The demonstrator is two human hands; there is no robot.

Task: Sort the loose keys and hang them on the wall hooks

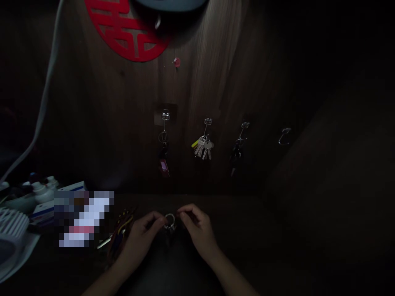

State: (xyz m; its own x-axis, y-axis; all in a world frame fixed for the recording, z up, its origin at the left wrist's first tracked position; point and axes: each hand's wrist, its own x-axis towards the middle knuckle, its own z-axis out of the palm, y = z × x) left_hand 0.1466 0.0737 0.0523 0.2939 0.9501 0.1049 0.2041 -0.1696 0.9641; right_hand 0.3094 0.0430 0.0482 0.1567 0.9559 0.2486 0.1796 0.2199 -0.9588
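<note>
Low in the middle, my left hand (148, 226) pinches a metal key ring (169, 220) between thumb and index finger. Small dark and metallic pieces hang from the ring, too dim to make out. Just to the right of it, my right hand (197, 228) has its thumb and index fingertips drawn together, a small gap from the ring. Whatever may be between those fingertips is too small to tell. Beside my left wrist lies a bundle of brownish and yellow cords (119, 234).
On the wooden wall, hooks carry a fob bunch (164, 162), a silver key bunch (203, 147) and a dark bunch (237, 154). A bare hook (284, 136) is farther right. White bottles (43, 191) and boxes stand left, below a white cable (46, 82). A red ornament (132, 37) hangs above.
</note>
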